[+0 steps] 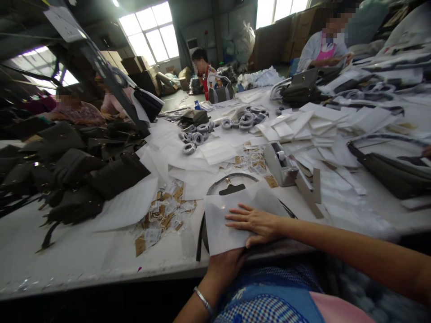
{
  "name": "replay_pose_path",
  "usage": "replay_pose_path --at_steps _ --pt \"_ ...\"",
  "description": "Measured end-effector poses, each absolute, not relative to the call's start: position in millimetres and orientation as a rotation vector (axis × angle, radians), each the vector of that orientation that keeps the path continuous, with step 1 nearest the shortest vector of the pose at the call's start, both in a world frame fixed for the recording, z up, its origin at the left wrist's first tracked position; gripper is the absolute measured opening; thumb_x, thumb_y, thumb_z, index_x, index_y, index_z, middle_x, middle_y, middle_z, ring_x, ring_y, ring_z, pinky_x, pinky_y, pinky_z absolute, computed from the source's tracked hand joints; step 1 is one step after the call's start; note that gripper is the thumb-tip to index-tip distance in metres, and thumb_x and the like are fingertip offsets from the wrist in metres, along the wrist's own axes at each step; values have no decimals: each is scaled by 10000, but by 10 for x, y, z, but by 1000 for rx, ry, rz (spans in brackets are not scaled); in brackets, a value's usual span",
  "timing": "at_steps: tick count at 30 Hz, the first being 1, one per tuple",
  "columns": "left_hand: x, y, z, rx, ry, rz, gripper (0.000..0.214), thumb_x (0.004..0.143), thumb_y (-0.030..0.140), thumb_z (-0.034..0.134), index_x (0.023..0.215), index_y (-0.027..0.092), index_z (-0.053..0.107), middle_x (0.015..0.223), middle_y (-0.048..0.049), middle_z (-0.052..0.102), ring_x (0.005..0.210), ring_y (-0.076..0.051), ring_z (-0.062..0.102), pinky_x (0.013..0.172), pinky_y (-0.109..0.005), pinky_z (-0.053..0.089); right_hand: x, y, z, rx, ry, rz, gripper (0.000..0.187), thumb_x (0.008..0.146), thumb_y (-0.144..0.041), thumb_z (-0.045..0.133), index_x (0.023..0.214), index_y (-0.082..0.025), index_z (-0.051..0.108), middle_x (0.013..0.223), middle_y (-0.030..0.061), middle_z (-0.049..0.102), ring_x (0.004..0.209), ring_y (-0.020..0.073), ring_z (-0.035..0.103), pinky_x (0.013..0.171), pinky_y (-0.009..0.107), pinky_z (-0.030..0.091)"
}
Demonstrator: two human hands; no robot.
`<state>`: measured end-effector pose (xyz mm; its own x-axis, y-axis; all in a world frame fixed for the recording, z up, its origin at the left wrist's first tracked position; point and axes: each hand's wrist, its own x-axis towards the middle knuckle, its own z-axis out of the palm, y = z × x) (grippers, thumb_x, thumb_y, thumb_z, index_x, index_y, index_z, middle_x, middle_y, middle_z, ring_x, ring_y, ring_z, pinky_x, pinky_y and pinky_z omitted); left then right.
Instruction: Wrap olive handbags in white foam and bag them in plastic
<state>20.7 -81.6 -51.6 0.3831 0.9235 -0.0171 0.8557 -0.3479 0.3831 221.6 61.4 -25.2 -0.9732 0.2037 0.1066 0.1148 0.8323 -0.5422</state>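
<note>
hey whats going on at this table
A person presses their right hand flat on a white paper sheet lying over a dark bag with a curved handle at the white table's near edge. Their left hand meets the sheet's lower edge, fingers hidden. Other people work across the table.

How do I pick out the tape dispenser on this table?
Start at the long white worktable, then find the right hand lying flat on a white sheet. Beyond it, up and right, sits the tape dispenser: the only grey blocky thing among flat white papers.
</note>
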Motion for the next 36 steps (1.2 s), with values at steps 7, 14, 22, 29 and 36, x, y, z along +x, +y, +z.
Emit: replay_pose_path --at_steps 7,14,22,29,36 --pt "247 -855 195 2145 1323 778 254 971 205 504 1162 264 661 1061 -27 753 942 -173 720 853 -280 581 2214 620 -289 -257 -2899 807 737 919 -526 591 1555 -305 292 1623 92 257 1498 324 187 1205 578 52" --pt "246 -337 -222 2090 1552 864 490 987 241 474 1468 172 410 1458 -134 533 1354 -236 502 1116 -421 452 2251 650 -367 -312 -2729 911 811 873 -507 666 1542 -194 331 1551 167 394 1471 329 271 1206 584 123" --pt "203 -402 -505 2078 1593 821 500 986 237 469 1481 225 406 1463 -93 535 1351 -231 504 1119 -429 454 2409 667 -293 -433 -2515 904 214 967 -327 587 1128 -208 662 1248 98 648 1317 241 483 1108 417 415" --pt "221 -393 -498 2065 1612 800 492 993 247 456 1481 219 404 1462 -89 534 1352 -216 500 1133 -404 440 2495 663 -350 -412 -2646 740 225 1007 -349 522 1114 -212 665 1143 96 656 1102 218 591 1009 387 462" --pt "224 -397 -509 2062 1617 803 506 992 243 455 1492 219 383 1457 -93 538 1342 -220 510 1117 -413 456 2481 644 -314 -294 -2676 630 250 1035 -276 453 1054 -210 693 1034 82 683 988 190 607 933 359 481"
